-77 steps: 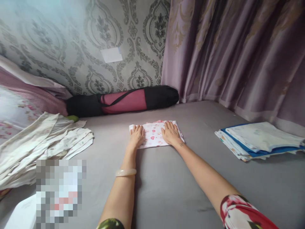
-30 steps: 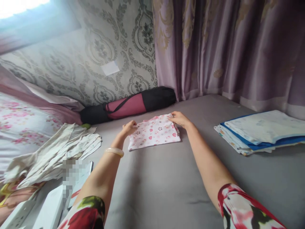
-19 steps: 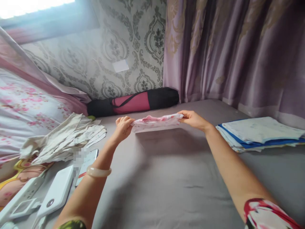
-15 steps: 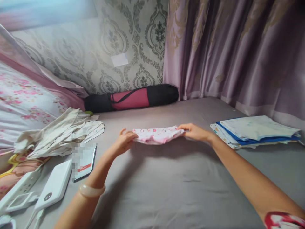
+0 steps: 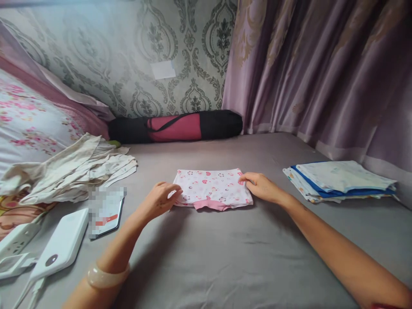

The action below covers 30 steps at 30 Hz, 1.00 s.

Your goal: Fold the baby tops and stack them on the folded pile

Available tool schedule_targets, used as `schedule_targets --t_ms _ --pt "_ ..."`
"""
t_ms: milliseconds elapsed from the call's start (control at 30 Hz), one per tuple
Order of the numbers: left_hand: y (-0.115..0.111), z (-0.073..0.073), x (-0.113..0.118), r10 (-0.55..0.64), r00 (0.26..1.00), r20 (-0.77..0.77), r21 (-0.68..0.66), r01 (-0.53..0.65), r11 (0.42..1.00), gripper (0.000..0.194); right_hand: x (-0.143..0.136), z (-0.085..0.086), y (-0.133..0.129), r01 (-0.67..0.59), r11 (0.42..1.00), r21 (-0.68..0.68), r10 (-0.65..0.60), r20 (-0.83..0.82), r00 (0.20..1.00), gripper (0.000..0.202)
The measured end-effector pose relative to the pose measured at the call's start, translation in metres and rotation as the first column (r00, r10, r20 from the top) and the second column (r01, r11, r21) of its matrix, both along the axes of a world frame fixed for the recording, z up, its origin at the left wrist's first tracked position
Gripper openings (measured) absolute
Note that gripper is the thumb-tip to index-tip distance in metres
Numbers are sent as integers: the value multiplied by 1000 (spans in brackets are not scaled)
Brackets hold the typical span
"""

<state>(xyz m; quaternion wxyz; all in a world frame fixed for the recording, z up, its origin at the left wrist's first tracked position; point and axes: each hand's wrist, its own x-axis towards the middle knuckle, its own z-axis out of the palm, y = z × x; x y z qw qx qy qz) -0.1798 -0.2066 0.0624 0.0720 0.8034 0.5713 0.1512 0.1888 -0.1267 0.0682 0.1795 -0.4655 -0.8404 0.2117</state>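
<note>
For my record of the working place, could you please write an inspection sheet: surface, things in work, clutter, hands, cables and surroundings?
Surface: grey sheet, slightly creased.
Things in work: folded printed cloth, lying flat, pink edging toward the person.
Clutter: loose pale fabrics, phone partly pixelated, white power bank and power strip at left; folded stack at right.
Hands: left hand at the cloth's left edge, contact unclear; right hand touching its right edge, grip unclear.
Cables: white cables at the power bank's near end, leaving the picture at lower left.
Surroundings: patterned wall, purple curtain, long black-and-pink bag along the wall.
</note>
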Motion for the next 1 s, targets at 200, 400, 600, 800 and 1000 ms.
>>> schedule_targets --t_ms 200,400,600,800,1000 --pt "35 -9 64 -26 999 -38 52 28 998 44 -55 -25 11 22 991 136 -60 284 957 58" --pt "56 -44 90 118 979 -164 38 -114 993 52 -77 -47 17 110 977 184 -172 362 916 69" --pt "65 -53 75 127 975 -183 44 -120 992 51 -75 -63 23 137 978 156 -188 381 905 69" --pt "63 -54 76 142 971 -190 39 -137 990 53 -76 -62 23 143 976 162 -196 380 904 68" --pt "59 -53 75 170 973 -159 77 -159 984 48 -83 -57 17 116 978 174 -177 390 904 64"
